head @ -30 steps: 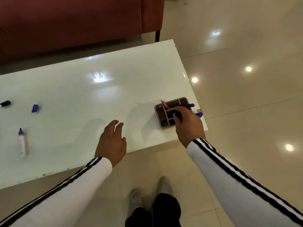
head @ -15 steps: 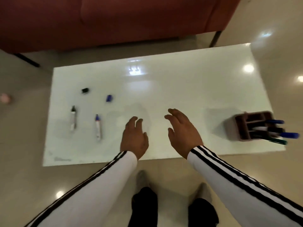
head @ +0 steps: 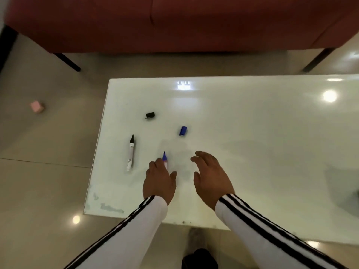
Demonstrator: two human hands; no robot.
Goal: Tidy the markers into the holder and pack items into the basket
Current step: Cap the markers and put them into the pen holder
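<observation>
Two uncapped markers lie on the white table (head: 252,133). The black-tipped marker (head: 131,152) rests near the left edge. The blue-tipped marker (head: 165,159) lies under the fingers of my left hand (head: 159,181), which covers its lower body; whether the fingers touch it I cannot tell. A black cap (head: 150,115) and a blue cap (head: 183,130) lie loose farther back. My right hand (head: 210,178) hovers with relaxed fingers to the right of the blue marker, holding nothing. The marker holder is out of view.
A red sofa (head: 174,22) on black legs stands behind the table. A small pink block (head: 37,106) lies on the tiled floor at the left. My feet show below the table's near edge.
The view has swung left, so the holder left the frame. Both hands moved left across the table, and my left hand now reaches over the blue marker.
</observation>
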